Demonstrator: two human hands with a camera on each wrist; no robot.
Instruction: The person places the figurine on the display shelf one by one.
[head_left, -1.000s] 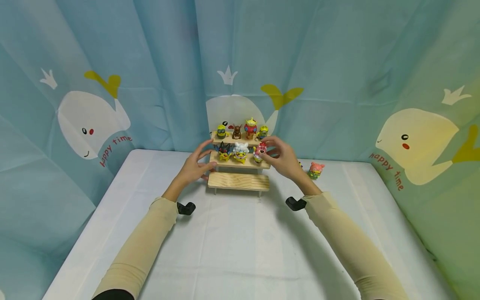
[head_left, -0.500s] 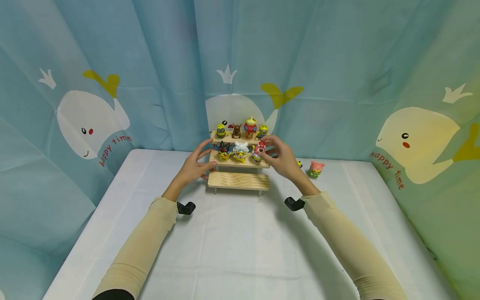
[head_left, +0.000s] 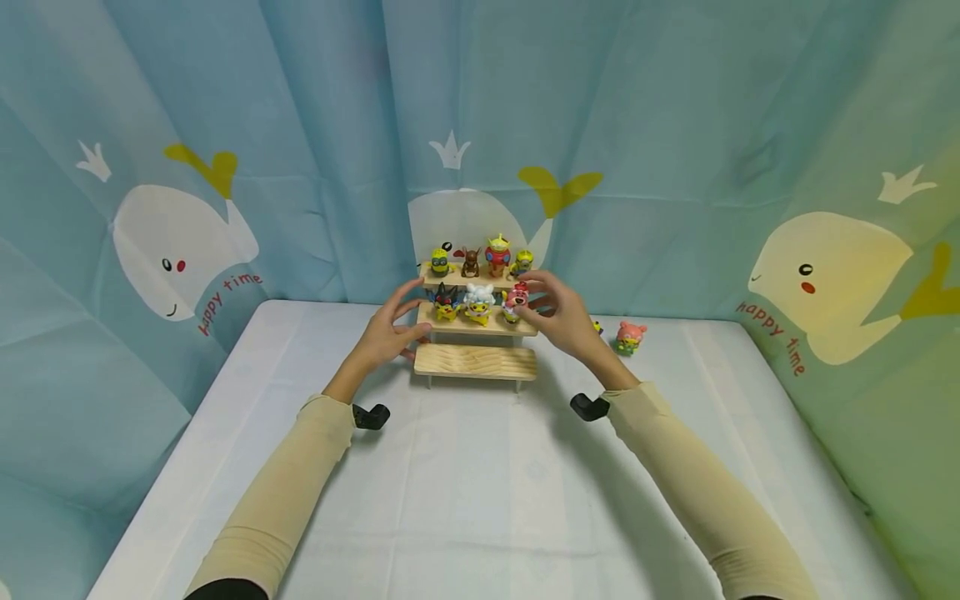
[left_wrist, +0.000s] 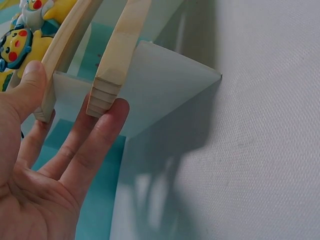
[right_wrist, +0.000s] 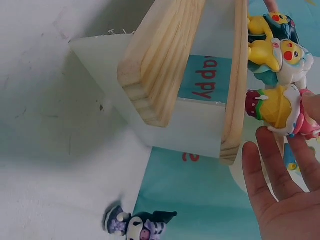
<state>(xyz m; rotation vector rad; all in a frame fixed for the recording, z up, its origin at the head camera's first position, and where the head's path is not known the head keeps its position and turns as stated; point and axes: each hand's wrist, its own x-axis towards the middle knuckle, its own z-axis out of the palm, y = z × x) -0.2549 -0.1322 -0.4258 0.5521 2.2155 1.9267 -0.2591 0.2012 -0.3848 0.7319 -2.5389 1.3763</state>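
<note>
A three-tier wooden display stand point(head_left: 476, 362) with white supports stands at the back of the table. My right hand point(head_left: 561, 312) pinches a pink-headed toy figurine point(head_left: 514, 304) at the right end of the middle tier. The right wrist view shows its yellow cone-like body point(right_wrist: 276, 107) and dark red base right at the board, thumb and fingers around the pink head. My left hand point(head_left: 386, 335) rests against the stand's left side, its fingertips touching the board ends point(left_wrist: 102, 97) in the left wrist view. Beside the pinched figurine stand a white-topped figurine point(head_left: 478, 305) and a dark-eared yellow one point(head_left: 446, 305).
The top tier holds several figurines, among them a brown one point(head_left: 470, 263) and a red-and-blue one point(head_left: 498, 255). A pink-hooded figurine point(head_left: 630, 337) stands on the white table point(head_left: 480, 483) at right. A black-and-purple figurine point(right_wrist: 137, 226) is nearby. A blue curtain point(head_left: 315, 125) hangs behind.
The pink-headed figurine has shifted very slightly left, toward the white-topped one, with my right hand's fingers on it. My left hand stays against the stand.
</note>
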